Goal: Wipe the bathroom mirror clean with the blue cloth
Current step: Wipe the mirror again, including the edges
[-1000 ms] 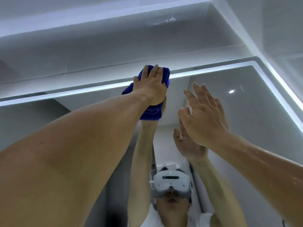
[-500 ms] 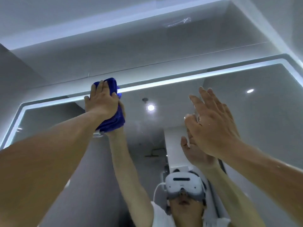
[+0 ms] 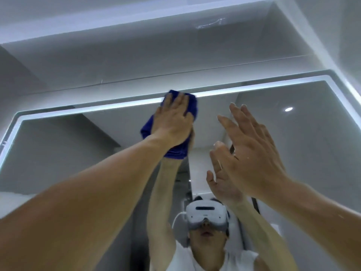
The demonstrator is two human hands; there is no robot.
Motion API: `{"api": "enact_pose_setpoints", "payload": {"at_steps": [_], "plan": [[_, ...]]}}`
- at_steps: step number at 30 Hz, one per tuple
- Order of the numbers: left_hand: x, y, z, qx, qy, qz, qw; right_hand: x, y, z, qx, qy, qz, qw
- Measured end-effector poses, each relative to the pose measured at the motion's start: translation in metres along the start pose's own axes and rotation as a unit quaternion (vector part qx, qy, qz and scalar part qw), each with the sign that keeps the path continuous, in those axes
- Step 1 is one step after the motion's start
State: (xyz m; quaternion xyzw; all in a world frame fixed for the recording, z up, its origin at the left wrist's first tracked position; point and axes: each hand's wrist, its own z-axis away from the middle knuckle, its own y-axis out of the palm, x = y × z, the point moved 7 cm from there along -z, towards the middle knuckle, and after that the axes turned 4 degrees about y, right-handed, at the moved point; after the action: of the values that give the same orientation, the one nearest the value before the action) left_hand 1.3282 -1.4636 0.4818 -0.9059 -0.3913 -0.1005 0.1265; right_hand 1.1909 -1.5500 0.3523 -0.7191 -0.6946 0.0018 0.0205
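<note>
**Blue cloth** [image 3: 192, 104]: deep blue and soft, bunched into folds. It is pressed against the bathroom mirror [image 3: 68, 149] at the upper edge, left of centre, with its top corner overlapping the lit strip [image 3: 117, 106] that borders the glass. Most of it is covered by the hand; blue shows above the fingertips, at the left of the wrist and below the palm.

**Left hand** [image 3: 173, 122]: laid flat on the cloth with the arm raised. The grip is spread, with fingers nearly straight and pointing up, pressing rather than clenching.

**Right hand** [image 3: 252, 153]: raised beside the left, apart from the cloth. The grip is apart, fingers straight, and nothing is held. It is placed just in front of the glass; contact with the glass cannot be told.

**Mirror**: rectangular with rounded corners. Both arms, a white headset [image 3: 205, 212] and a ceiling spotlight [image 3: 288, 109] are reflected in it.
</note>
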Motion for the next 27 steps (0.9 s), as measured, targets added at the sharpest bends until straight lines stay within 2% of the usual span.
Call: {"api": "enact_pose_setpoints", "payload": {"at_steps": [3,6,12,15,17,19,21,22,24,27], "plan": [[-0.056,0.019,0.014,0.010,0.085,0.000,0.996,-0.012,-0.006,0.005,-0.004,0.009,0.002,1.000],[-0.061,0.022,0.048,0.011,0.136,-0.038,0.990,-0.019,-0.007,0.011,-0.006,0.016,0.003,1.000],[0.001,0.015,0.174,0.046,0.204,-0.064,0.976,-0.011,0.002,0.018,0.004,0.010,-0.007,1.000],[0.047,-0.002,0.196,0.067,0.246,-0.076,0.964,-0.006,0.007,0.022,0.017,0.012,-0.015,1.000],[0.076,-0.014,0.178,0.063,0.199,-0.077,0.975,-0.003,0.009,0.026,0.021,0.010,-0.017,1.000],[0.103,-0.027,0.135,0.019,0.038,-0.041,0.998,0.000,0.012,0.030,0.025,0.007,-0.014,1.000],[0.114,-0.029,0.096,-0.012,-0.124,-0.002,0.992,0.004,0.015,0.032,0.030,0.004,-0.009,0.999],[0.110,-0.027,0.081,-0.023,-0.169,0.009,0.985,0.004,0.015,0.033,0.028,0.006,-0.010,1.000],[0.094,-0.021,0.065,-0.040,-0.183,0.015,0.982,0.001,0.012,0.036,0.016,0.013,-0.013,1.000],[0.059,-0.009,0.080,-0.045,-0.092,0.003,0.995,0.001,0.012,0.039,0.018,0.023,-0.002,1.000]]}}
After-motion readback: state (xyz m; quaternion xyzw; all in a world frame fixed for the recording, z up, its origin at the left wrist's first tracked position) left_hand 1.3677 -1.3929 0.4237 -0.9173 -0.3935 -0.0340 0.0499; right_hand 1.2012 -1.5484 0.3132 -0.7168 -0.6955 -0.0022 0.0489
